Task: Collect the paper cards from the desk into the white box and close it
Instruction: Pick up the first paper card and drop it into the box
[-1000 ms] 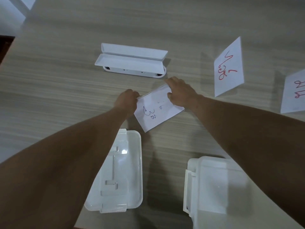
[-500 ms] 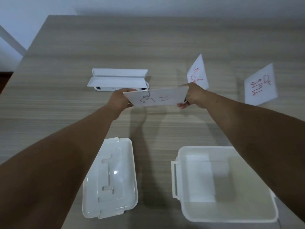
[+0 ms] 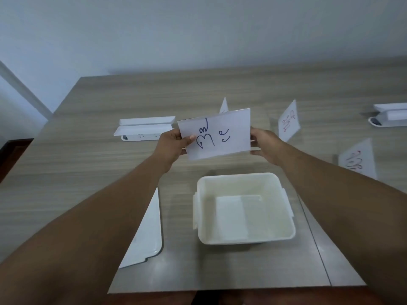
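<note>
Both hands hold a folded white paper card with blue writing, lifted upright above the desk. My left hand pinches its left edge, my right hand its right edge. Just below and nearer to me stands the open white box, with nothing inside. Its lid lies flat to the left, partly under my left forearm. Standing cards with red writing remain on the desk: one behind my right hand, one at the right, and a tip of another card behind the held one.
A long white holder lies at the back left of the wooden desk. A second white holder sits at the far right edge. The desk's near edge runs just below the box.
The card went from flat on the desk to raised and turned upright between both hands. My view has tilted up, showing the whole box and the wall.
</note>
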{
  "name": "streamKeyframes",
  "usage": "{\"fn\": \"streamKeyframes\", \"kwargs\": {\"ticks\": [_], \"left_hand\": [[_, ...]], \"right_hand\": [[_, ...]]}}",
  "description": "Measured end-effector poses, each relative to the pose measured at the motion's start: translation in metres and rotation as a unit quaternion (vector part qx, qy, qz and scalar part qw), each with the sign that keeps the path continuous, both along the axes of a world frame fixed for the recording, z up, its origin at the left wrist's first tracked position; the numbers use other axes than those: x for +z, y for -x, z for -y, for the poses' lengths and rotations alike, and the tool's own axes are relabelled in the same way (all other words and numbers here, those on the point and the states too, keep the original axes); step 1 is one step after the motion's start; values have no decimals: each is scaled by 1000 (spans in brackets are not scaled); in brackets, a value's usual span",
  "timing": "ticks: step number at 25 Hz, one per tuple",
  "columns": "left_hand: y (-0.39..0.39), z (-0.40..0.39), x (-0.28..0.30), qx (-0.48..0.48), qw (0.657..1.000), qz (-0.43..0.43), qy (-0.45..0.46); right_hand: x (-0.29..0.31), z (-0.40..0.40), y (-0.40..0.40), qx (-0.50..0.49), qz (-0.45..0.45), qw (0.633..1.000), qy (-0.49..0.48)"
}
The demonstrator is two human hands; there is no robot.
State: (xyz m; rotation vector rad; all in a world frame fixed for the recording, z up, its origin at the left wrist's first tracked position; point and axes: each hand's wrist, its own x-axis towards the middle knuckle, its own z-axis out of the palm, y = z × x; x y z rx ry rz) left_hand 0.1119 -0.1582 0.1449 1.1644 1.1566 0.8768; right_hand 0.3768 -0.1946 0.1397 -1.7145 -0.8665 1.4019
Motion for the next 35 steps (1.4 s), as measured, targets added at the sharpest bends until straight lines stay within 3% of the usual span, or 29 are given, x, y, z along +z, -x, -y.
{"fn": "streamKeyframes", "kwargs": {"ticks": [2,7,13,16,18,21,23,25,27,29,31,33,35], "left_hand": [[-9,22,4,10,1000,-5,8],[-31,67,11,7,999,-36,14],[-40,113,-8,-28,987,-153,-48],[-33,127,-30,-65,972,-221,-43],[-26,131,-43,-116,938,-322,-55],[-26,132,-55,-193,858,-461,-116],[-29,135,-60,-253,825,-493,-112],[-31,138,-64,-317,769,-543,-118],[-33,136,-67,-368,712,-582,-138],[-37,131,-63,-408,682,-594,-127],[-41,121,-57,-450,668,-587,-81],[-44,110,-50,-497,665,-556,-24],[-48,95,-44,-502,688,-523,19]], "right_hand": [[12,25,-8,7,-27,999,-35],[22,81,-20,14,82,989,-125],[-3,134,-32,40,112,988,-95],[-26,150,-32,91,232,965,-84],[-39,156,-31,136,316,937,-55],[-48,159,-26,213,400,889,-66],[-52,159,-24,297,451,840,-50],[-57,160,-23,365,475,801,-13],[-61,157,-21,422,478,770,30],[-58,155,-15,459,474,748,70],[-55,151,-13,468,437,760,111],[-46,149,-12,460,370,795,142],[-36,147,-18,414,332,839,118]]}}
